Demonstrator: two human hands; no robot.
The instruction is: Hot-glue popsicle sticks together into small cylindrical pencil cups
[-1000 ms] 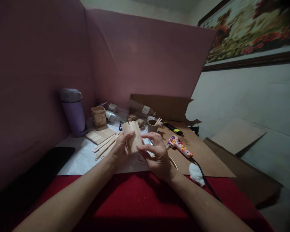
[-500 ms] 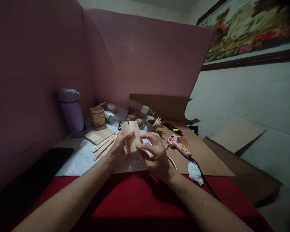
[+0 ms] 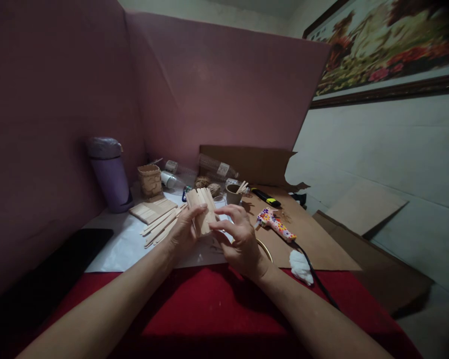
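Tilted above the white sheet is a panel of craft sticks (image 3: 202, 209) set side by side. My left hand (image 3: 184, 232) is closed around its lower left side, thumb across the front. On the other side, my right hand (image 3: 238, 239) has its fingertips and thumb at the panel's right and lower right edge, gripping it there. Just left of my hands lie several loose craft sticks (image 3: 159, 227) and a flat craft-stick panel (image 3: 152, 210). Beyond the right hand stands a small cup (image 3: 233, 195) with sticks leaning out of it.
A flower-patterned glue gun (image 3: 277, 225) lies on the cardboard (image 3: 322, 249), its cord trailing to the front. Nearby are a white wad (image 3: 301, 267) and a black-and-yellow utility knife (image 3: 265, 197). Behind are plastic bottles (image 3: 213, 164), a woven-looking box (image 3: 149, 181) and a purple tumbler (image 3: 111, 179).
Almost nothing differs. Both hands keep hold of the craft-stick panel in nearly the same pose, and the whole view has shifted very slightly.
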